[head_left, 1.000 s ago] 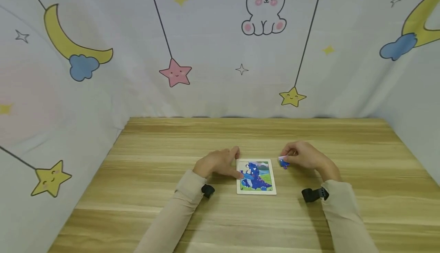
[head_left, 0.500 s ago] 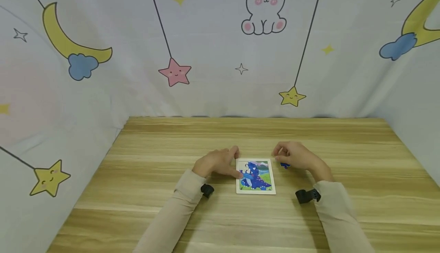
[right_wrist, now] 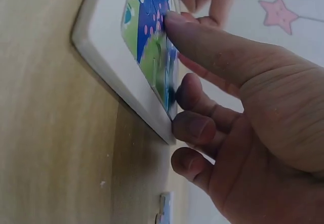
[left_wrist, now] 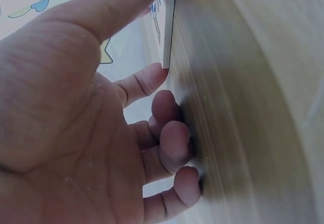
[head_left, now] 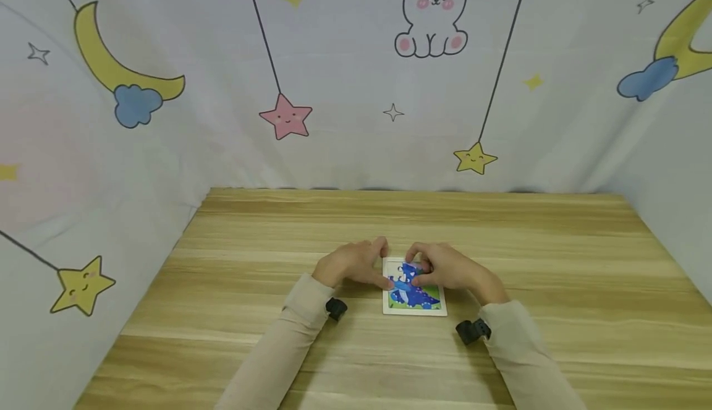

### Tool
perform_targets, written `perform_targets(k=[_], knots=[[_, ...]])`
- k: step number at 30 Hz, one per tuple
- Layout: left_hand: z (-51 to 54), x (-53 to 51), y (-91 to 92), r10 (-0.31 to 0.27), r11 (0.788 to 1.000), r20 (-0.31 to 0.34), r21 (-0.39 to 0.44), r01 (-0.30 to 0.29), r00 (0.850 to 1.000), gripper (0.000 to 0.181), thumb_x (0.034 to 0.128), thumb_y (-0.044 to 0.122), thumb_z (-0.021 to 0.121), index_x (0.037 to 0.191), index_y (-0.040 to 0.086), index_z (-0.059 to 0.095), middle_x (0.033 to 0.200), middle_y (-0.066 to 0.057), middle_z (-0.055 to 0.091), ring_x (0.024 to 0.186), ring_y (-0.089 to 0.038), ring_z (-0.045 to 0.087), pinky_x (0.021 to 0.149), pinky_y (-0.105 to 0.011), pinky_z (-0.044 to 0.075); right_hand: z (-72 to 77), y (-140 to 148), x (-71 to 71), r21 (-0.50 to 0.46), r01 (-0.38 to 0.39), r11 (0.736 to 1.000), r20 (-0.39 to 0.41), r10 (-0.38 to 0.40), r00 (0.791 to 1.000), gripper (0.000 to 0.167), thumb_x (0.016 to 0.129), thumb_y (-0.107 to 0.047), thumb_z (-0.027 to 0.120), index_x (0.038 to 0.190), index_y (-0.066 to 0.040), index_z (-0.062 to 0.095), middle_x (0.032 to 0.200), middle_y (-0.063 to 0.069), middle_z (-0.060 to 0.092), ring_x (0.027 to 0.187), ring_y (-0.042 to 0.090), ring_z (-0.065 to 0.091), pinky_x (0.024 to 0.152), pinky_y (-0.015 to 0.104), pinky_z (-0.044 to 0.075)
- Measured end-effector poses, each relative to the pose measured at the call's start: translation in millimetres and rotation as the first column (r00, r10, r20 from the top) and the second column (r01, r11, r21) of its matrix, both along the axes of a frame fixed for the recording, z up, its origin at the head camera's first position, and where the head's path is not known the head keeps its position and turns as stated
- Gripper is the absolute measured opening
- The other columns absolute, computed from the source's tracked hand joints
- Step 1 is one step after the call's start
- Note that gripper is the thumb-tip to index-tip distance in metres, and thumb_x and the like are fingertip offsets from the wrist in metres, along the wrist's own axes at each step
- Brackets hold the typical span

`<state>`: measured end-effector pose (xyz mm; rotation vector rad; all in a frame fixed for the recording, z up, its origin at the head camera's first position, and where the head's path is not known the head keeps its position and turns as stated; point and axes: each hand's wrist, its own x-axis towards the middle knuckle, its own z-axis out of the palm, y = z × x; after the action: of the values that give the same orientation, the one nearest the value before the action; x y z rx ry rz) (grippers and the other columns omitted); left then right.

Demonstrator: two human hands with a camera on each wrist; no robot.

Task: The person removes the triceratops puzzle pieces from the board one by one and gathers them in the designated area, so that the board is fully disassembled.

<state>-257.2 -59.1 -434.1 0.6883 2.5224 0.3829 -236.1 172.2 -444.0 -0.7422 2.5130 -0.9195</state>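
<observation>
A framed dinosaur puzzle lies flat on the table. My left hand steadies its left side, thumb over the picture; in the left wrist view the index fingertip meets the frame's edge. My right hand is over the upper right of the puzzle, thumb and index finger apart on the dinosaur's head. The right thumb touches the picture in the right wrist view, its other fingers bent by the frame. I cannot make out a separate piece between them. A loose piece lies on the table beside the puzzle.
The wooden table reaches back to a pale cloth printed with stars, moons and a rabbit. Similar cloth hangs at both sides. Black wrist straps sit by the beige sleeves.
My right hand has moved left, from the loose piece at the puzzle's right onto the puzzle itself, and its thumb and index finger have spread. My left hand and the frame have stayed put.
</observation>
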Motion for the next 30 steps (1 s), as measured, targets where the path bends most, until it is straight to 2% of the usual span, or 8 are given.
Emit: perform_targets(k=[4, 9, 13, 16, 21, 30], knots=[[0.7, 0.2, 1.4, 0.003, 1.0, -0.005, -0.002, -0.003, 1.0, 0.058, 0.0824, 0.052, 0.078, 0.117, 0.022, 0.043, 0.09, -0.001, 0.052, 0.075, -0.016, 0.047, 0.065, -0.03, 0.038, -0.5, -0.4, 0.7, -0.01, 0.014, 1.0, 0.019, -0.014, 1.0, 0.035, 0.087, -0.017, 0.08, 0.114, -0.009, 0.059, 0.076, 0.001, 0.047, 0.07, 0.014, 0.045, 0.065, 0.029, 0.037], [2.2, 1.3, 2.1, 0.014, 1.0, -0.002, -0.01, -0.014, 1.0, 0.058, 0.0823, 0.052, 0.078, 0.117, 0.022, 0.043, 0.09, -0.001, 0.053, 0.076, -0.016, 0.048, 0.065, -0.03, 0.038, -1.5, -0.8, 2.2, -0.008, -0.002, 1.0, 0.026, 0.003, 1.0, 0.022, 0.089, -0.014, 0.077, 0.103, -0.009, 0.06, 0.077, 0.0, 0.045, 0.073, 0.015, 0.044, 0.067, 0.028, 0.037], [2.7, 1.9, 1.7, 0.016, 1.0, 0.0, -0.009, -0.016, 1.0, 0.058, 0.0824, 0.051, 0.079, 0.118, 0.021, 0.044, 0.09, -0.001, 0.053, 0.076, -0.017, 0.048, 0.066, -0.031, 0.038, -1.0, -1.9, 3.4, 0.008, -0.011, 1.0, 0.006, 0.011, 1.0, 0.027, 0.09, -0.016, 0.076, 0.11, -0.01, 0.059, 0.078, 0.0, 0.045, 0.073, 0.014, 0.045, 0.068, 0.03, 0.037], [1.5, 1.1, 1.1, 0.006, 1.0, 0.002, 0.0, -0.006, 1.0, 0.058, 0.0825, 0.051, 0.079, 0.118, 0.021, 0.044, 0.09, -0.001, 0.053, 0.076, -0.017, 0.048, 0.066, -0.031, 0.039, 0.4, -2.3, 3.9, 0.031, 0.021, 0.999, 0.003, -0.021, 1.0, 0.034, 0.088, -0.018, 0.078, 0.115, -0.012, 0.058, 0.078, 0.001, 0.046, 0.072, 0.015, 0.045, 0.068, 0.032, 0.037], [-0.5, -0.7, -0.7, -0.017, 1.0, -0.007, 0.014, 0.018, 1.0, 0.059, 0.0829, 0.052, 0.078, 0.12, 0.02, 0.044, 0.088, 0.0, 0.052, 0.075, -0.016, 0.048, 0.065, -0.03, 0.039, 2.0, -3.5, 4.4, 0.067, 0.082, 0.994, -0.007, -0.081, 0.997, 0.037, 0.085, -0.022, 0.081, 0.114, -0.012, 0.06, 0.078, 0.002, 0.048, 0.072, 0.017, 0.045, 0.066, 0.033, 0.037], [-2.2, -1.6, -1.8, -0.017, 0.999, -0.01, 0.027, 0.018, 1.0, 0.06, 0.0819, 0.053, 0.079, 0.118, 0.02, 0.044, 0.085, 0.0, 0.051, 0.074, -0.016, 0.047, 0.064, -0.03, 0.037, 6.6, -9.9, 5.9, 0.138, 0.132, 0.982, -0.061, -0.125, 0.99, 0.033, 0.079, -0.023, 0.086, 0.107, -0.014, 0.071, 0.074, -0.002, 0.055, 0.067, 0.014, 0.049, 0.063, 0.031, 0.041]])
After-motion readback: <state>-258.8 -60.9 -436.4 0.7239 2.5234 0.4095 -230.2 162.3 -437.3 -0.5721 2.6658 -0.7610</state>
